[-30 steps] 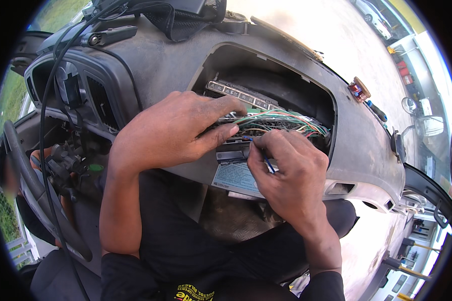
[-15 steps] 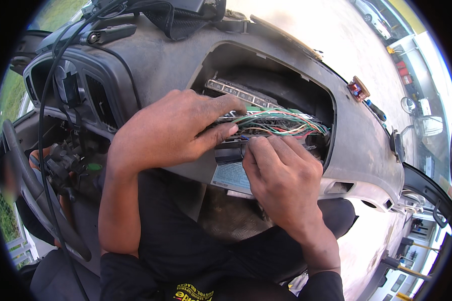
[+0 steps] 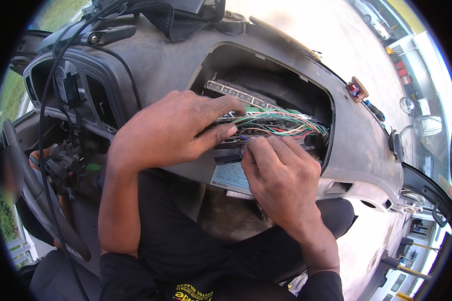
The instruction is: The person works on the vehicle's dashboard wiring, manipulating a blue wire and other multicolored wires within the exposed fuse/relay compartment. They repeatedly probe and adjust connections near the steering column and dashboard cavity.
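An electrical unit (image 3: pixel 286 111) with a green board edge sits in the open dashboard cavity. Green, red, white and tan wires (image 3: pixel 286 128) run across it in a loose bundle. My left hand (image 3: pixel 168 128) reaches over the unit's left end, thumb and index finger closing round its edge. My right hand (image 3: pixel 285 173) is pinched at the near side of the wires, knuckles up; its fingertips hide what they hold. Just left of it, a black plastic part (image 3: pixel 228 155) hangs at the cavity's lower lip. A short bit of blue wire (image 3: pixel 244 138) shows beside the right fingertips.
Behind the wires lies a strip of labelled squares (image 3: pixel 238 94). The cavity rim (image 3: pixel 331 100) surrounds the work. A steering wheel (image 3: pixel 40 200) and hanging black cable (image 3: pixel 44 145) are at left. A screwdriver (image 3: pixel 375 110) rests on the dashboard's far right edge. Another person is partly visible beyond the wheel.
My right hand has shifted very slightly left, still pinched. The left hand stays in place at the unit's end.
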The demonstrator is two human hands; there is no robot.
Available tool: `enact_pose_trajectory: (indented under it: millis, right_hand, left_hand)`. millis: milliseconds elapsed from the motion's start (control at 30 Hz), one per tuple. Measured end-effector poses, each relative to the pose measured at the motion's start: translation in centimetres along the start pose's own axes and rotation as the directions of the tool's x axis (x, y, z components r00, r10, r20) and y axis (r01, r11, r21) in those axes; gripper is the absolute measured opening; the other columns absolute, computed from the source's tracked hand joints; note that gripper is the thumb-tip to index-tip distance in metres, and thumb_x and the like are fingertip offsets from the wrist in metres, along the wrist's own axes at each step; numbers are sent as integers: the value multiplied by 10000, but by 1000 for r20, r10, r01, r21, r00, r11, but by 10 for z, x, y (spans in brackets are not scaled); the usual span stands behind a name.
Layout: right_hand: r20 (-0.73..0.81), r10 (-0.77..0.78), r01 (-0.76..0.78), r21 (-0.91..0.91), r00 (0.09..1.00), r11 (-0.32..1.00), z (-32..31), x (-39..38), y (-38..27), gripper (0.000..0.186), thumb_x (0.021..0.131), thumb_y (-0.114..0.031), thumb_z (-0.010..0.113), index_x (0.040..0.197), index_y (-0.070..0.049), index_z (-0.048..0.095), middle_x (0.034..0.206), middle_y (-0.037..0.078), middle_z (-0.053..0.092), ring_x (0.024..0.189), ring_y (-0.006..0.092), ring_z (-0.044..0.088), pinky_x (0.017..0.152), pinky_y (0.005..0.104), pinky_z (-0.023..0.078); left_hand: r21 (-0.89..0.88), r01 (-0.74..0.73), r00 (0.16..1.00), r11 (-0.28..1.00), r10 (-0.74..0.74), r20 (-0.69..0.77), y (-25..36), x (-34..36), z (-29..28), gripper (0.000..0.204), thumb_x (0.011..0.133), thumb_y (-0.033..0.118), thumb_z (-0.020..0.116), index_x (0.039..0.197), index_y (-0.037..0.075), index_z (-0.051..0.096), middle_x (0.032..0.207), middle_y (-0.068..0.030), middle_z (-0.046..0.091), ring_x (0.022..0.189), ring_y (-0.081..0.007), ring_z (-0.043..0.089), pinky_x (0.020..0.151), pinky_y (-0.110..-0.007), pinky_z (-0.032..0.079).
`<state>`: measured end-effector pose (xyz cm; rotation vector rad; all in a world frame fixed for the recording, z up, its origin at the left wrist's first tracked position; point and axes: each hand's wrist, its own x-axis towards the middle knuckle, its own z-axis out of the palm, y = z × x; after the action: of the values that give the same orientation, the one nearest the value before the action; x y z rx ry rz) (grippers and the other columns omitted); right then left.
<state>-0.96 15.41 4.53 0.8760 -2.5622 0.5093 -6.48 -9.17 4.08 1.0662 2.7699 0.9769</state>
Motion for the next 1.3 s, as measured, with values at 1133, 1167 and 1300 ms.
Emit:
enact_pose_trajectory:
  millis: [1133, 1167, 1300]
  right_hand:
    - [69, -64, 75, -179, 996, 981, -17, 18, -4, 155, 907, -72, 872, 955, -88, 725, 825, 43, 706, 787, 238, 704, 701, 417, 589]
    - [70, -83, 94, -187, 994, 978, -16, 18, -4, 153, 907, -74, 869, 949, -89, 723, 821, 40, 700, 787, 235, 701, 699, 417, 586]
    - [89, -52, 67, -184, 995, 981, -14, 19, -6, 161, 906, -68, 864, 925, -89, 706, 821, 37, 702, 786, 229, 696, 702, 419, 583]
  left_hand:
    - [-4, -15, 999, 1000, 15, -48, 2, -1, 2, 355, 1162, 275, 674, 1407, 24, 735, 972, -266, 804, 967, -498, 769, 886, -602, 584]
    - [-6, -17, 999, 1000, 17, -48, 2, -1, 2, 355, 1162, 272, 674, 1407, 22, 734, 973, -267, 805, 967, -499, 770, 888, -603, 585]
    - [-8, 7, 999, 1000, -8, -38, 3, -2, 1, 355, 1160, 264, 670, 1404, 13, 731, 976, -268, 808, 966, -497, 775, 896, -601, 592]
